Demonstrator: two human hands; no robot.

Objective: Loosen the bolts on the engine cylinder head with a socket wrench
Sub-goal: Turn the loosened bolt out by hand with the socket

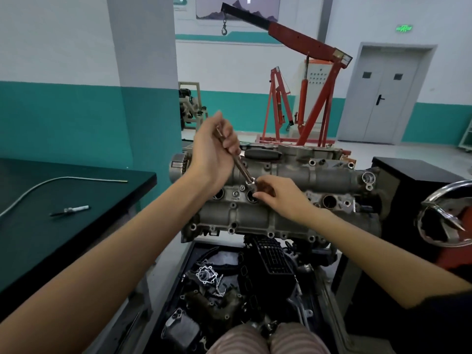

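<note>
The left hand (213, 152) has its grip wrapped round the upper handle of the socket wrench (236, 162), fingers curled over the shaft and the thumb pointing up past its top end. The wrench slants down and to the right from that grip, and its shiny head sits just below and right of the left hand, over the middle of the engine cylinder head (255, 215).

The right hand (277, 198) meets the wrench at that lower end. Its fingertips (258, 194) are bent and pinch round the wrench head and socket, so this grip is closed on the tool's bottom end; the bolt beneath is hidden by the fingers and cannot be made out. Just left of this grip two round dark wells open in the top of the cylinder head, one touching the fingertips' edge, the other a little farther left.

The cylinder head lies lengthwise under both hands, grey cast metal with small bolt holes along its near flange. Below the hands, nearer the person, a dark tray (229, 290) holds loose engine parts. Far to the left of the left grip, a black bench (76, 238) carries a small white-tipped tool (70, 210) and a long bent metal tube (51, 183). Behind the hands, well apart, stands a red engine hoist (306, 72) with its hook hanging.
</note>
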